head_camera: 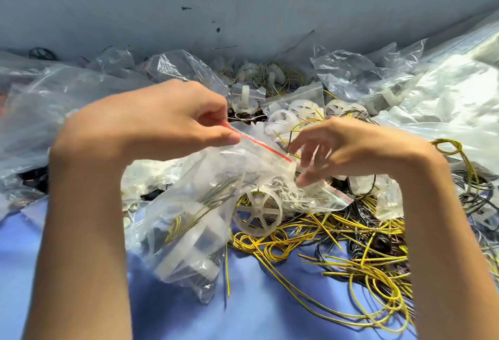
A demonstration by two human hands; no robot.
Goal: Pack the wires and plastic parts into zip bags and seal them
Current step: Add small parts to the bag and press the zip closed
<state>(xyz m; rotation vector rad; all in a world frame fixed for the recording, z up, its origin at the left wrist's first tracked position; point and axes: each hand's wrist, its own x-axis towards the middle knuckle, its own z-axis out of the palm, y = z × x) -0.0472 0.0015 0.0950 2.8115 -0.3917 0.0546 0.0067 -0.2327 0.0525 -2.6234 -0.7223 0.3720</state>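
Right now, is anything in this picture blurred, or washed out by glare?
Head view: the right hand is motion-blurred at its fingertips; the left hand, pinching the zip bag at its red strip, is sharper; the loose plastic at far right glares to near white; the wide lens seems to bow the foot of the grey wall.

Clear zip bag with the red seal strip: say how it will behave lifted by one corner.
Probably floppy: the clear zip bag hangs crumpled below the grip of the left hand. Likely bottom-heavy, since yellow wires and white plastic parts sit low inside. Glossy film may slip.
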